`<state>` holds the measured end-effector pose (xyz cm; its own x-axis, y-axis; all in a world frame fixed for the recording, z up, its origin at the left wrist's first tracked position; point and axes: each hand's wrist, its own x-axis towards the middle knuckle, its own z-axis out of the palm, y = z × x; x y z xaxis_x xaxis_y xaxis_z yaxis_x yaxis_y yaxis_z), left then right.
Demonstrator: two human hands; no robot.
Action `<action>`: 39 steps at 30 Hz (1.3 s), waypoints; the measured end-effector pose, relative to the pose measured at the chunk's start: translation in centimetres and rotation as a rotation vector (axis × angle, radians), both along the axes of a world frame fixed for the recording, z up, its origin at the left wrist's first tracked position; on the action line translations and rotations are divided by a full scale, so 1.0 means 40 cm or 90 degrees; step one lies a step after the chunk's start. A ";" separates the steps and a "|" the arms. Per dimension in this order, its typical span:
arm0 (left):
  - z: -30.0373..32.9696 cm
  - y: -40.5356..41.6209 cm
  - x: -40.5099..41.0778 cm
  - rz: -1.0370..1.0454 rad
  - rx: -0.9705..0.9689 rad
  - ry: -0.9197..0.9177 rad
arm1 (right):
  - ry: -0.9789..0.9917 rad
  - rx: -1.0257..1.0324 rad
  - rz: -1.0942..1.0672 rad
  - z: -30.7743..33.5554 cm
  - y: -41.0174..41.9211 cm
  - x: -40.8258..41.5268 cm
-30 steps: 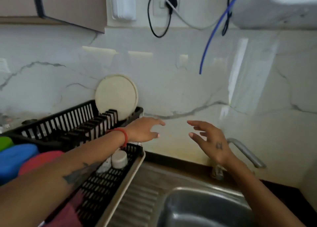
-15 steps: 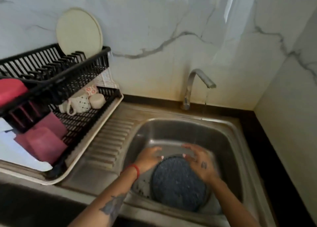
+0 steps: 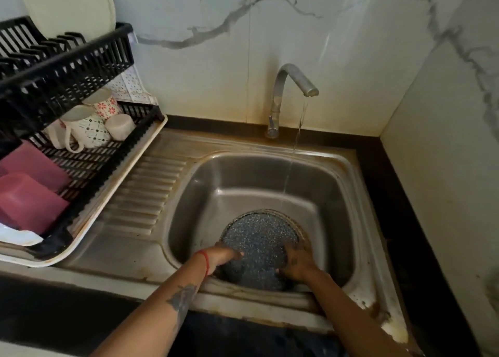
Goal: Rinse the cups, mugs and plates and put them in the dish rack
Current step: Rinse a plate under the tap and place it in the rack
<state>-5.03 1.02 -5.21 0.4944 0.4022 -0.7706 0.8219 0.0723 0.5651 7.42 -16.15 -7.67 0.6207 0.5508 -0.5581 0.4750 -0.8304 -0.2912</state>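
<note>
A dark blue speckled plate (image 3: 260, 244) lies low in the steel sink (image 3: 334, 194), near its front wall. My left hand (image 3: 225, 257) holds the plate's left rim, with fingers lying over its face. On the right rim, my right hand (image 3: 297, 262) grips with curled fingers. The black two-tier dish rack (image 3: 81, 68) stands to the left of the sink. A cream plate (image 3: 67, 6) stands upright in its top tier. Two patterned mugs (image 3: 89, 131) and a small white cup (image 3: 120, 126) sit upside down in the lower tier.
The tap (image 3: 293, 84) at the back runs a thin stream of water into the sink's right side, beyond the plate. Pink plastic containers (image 3: 29, 203) fill the near end of the lower tier. A ribbed steel drainboard (image 3: 140, 203) lies between rack and sink. Marble walls close the back and right.
My view dropped from the wall to the sink. Both hands went from mid-air by the rack down into the sink and took hold of the dark plate.
</note>
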 end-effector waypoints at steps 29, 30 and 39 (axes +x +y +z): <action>0.211 -0.070 0.049 0.256 -0.164 -0.480 | -0.216 0.765 -0.028 0.387 0.050 -0.032; 0.241 -0.067 0.059 0.265 -0.240 -0.534 | -0.282 0.734 0.055 0.388 0.051 -0.041; 0.310 -0.073 0.137 0.467 -0.295 -0.493 | -0.360 0.472 0.345 0.321 0.047 -0.005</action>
